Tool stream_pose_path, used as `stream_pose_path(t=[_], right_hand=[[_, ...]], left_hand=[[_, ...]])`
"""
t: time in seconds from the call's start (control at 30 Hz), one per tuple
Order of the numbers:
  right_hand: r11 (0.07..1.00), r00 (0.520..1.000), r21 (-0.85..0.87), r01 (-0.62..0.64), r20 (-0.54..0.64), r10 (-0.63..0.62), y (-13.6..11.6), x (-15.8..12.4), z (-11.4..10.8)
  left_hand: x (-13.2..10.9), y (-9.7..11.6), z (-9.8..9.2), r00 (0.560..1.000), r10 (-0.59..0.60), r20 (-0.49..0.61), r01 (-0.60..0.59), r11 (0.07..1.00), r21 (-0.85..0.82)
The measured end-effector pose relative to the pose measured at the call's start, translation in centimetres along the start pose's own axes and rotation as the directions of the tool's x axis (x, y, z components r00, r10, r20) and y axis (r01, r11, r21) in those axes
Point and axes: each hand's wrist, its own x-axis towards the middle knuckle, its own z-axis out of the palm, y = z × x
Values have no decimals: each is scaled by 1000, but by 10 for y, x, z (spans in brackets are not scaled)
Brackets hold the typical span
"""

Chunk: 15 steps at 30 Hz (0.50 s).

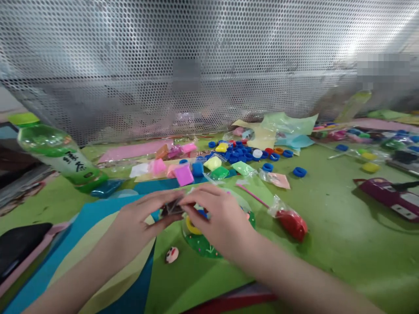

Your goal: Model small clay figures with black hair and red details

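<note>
My left hand (142,216) and my right hand (218,213) meet over the green table, fingers pinched together on a small dark packet in clear plastic (173,207). Under my right hand lies a round green clay disc (201,245) with a yellow ring (191,226) on it. A small white and pink clay figure (172,254) lies just in front of the disc. A red clay packet (292,221) rests to the right of my right hand.
Several coloured clay packets (183,174) and blue rings (244,152) are scattered behind my hands. A green tea bottle (60,152) lies at the left. Blue and cream sheets (85,244) lie under my left arm. A purple case (389,196) sits right. A perforated metal screen (209,65) closes the back.
</note>
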Motion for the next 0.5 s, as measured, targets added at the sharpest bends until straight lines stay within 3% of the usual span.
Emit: stream_pose_path(t=[0.23,0.37,0.5], right_hand=[[988,998,-150,42,-29,-47,7,-3,4],[949,984,-266,172,83,-156,7,-5,5],[876,952,-380,298,184,-244,7,-4,7]], left_hand=[[-7,1,-5,999,46,19,-46,999,-3],[-7,3,-4,999,49,-6,-50,999,-19],[-16,-6,4,999,-10,49,13,998,-60]])
